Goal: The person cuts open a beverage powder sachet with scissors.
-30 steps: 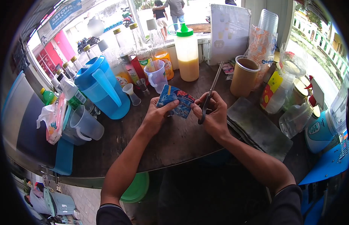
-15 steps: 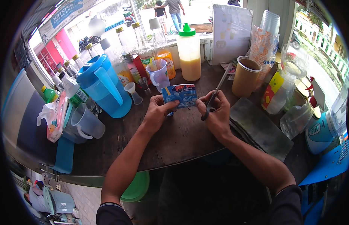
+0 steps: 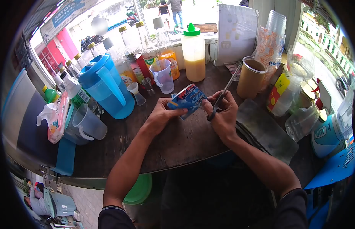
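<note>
The left hand is pinching the blue printed sachet above the dark wooden counter, apparently steadying it, while the right hand is gripping black-handled metal scissors, fingertips near the packet's edge, seemingly keeping the blades clear.

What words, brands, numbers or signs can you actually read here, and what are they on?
"APOTEK": the blue-and-white sign outside; its smaller line is unclear.
"Ge", then unclear letters: the plastic sleeve around the stacked cups.
Too small, folded or blurred to read surely: the blue sachet, the bottle labels, the white sheet and the turquoise appliance.
</note>
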{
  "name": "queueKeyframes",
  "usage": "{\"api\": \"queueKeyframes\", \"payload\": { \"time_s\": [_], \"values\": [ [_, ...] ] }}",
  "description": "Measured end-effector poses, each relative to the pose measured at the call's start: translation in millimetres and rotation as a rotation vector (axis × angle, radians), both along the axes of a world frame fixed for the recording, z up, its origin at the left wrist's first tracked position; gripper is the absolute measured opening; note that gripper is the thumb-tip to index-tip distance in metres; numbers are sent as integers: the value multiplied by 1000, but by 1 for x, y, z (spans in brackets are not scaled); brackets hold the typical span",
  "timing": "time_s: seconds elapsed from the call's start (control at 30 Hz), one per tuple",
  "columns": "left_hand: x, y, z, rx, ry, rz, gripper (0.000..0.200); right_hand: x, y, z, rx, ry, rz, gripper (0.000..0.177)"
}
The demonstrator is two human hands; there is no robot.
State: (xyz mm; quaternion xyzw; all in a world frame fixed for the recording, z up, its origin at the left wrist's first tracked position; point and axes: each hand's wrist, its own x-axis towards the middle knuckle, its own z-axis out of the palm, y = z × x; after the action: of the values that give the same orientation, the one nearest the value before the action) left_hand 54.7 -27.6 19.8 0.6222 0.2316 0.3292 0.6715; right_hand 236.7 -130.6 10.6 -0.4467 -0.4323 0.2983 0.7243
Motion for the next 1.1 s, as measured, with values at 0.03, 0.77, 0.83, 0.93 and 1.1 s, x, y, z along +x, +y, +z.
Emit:
{"api": "queueKeyframes", "payload": {
  "time_s": [0.03, 0.77, 0.83, 0.93, 1.1],
  "values": [
    [-1, -1, 2, -1, 1, -1, 18, 0, 0, 0, 5, 6, -9, 27],
    [0, -8, 11, -55, -256, 294, 30, 4, -1, 3, -257, -389, 545, 46],
    [0, -7, 11, -6, -208, 270, 34, 4, -3, 7, -228, -403, 571, 46],
    [1, -9, 13, -77, -287, 223, 35, 6, -3, 9, -228, -416, 623, 46],
    [2, -8, 14, -50, -304, 190, 37, 6, -5, 13, -259, -401, 673, 48]
  ]
}}
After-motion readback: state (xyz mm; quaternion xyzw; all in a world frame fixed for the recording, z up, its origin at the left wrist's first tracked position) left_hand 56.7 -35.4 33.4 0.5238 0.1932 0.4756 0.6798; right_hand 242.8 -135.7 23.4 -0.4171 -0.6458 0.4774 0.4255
